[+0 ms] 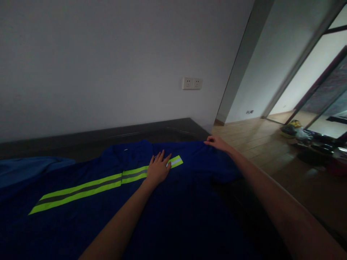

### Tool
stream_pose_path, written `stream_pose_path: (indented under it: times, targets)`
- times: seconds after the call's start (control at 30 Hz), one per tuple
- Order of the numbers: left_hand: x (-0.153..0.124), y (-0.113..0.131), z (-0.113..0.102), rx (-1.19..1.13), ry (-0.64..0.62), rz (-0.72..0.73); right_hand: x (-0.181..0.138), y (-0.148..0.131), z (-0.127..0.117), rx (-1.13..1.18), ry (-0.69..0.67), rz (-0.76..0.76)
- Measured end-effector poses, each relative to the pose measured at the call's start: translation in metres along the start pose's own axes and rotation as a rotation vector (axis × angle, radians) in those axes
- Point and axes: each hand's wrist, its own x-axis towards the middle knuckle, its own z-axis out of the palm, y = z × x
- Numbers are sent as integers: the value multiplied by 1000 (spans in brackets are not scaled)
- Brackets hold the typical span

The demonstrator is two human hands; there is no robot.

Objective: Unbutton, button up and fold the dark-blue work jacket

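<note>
A dark blue work garment (pixel 189 202) with a yellow-green reflective stripe (pixel 89 187) lies spread over a dark table (pixel 162 128). My left hand (pixel 158 168) rests flat on the cloth over the right end of the stripe, fingers stretched out. My right hand (pixel 217 142) reaches farther, to the garment's far right edge near the table corner; its fingers curl down onto the cloth edge, and whether they pinch it is unclear.
A lighter blue cloth (pixel 29 168) lies at the left. A white wall with a double socket (pixel 192 83) stands behind the table. To the right are a wooden floor (pixel 257 141), glass doors and clutter (pixel 300 133) on the floor.
</note>
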Motion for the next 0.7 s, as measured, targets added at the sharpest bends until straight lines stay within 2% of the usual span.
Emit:
stream_pose_path:
  times: [0.13, 0.23, 0.4, 0.57, 0.7]
  targets:
    - [-1, 5, -9, 22, -49, -33, -11, -9, 6, -21, 104, 20]
    - [-2, 10, -17, 62, -98, -59, -31, -14, 5, -2, 147, 15]
    - [-2, 13, -22, 68, -151, -71, -94, -4, 1, 74, 3, 5]
    - [-2, 12, -21, 58, -141, -68, -135, 7, 0, 232, -14, 140]
    - [-2, 11, -20, 42, -137, -63, -158, 23, -23, 462, 48, 340]
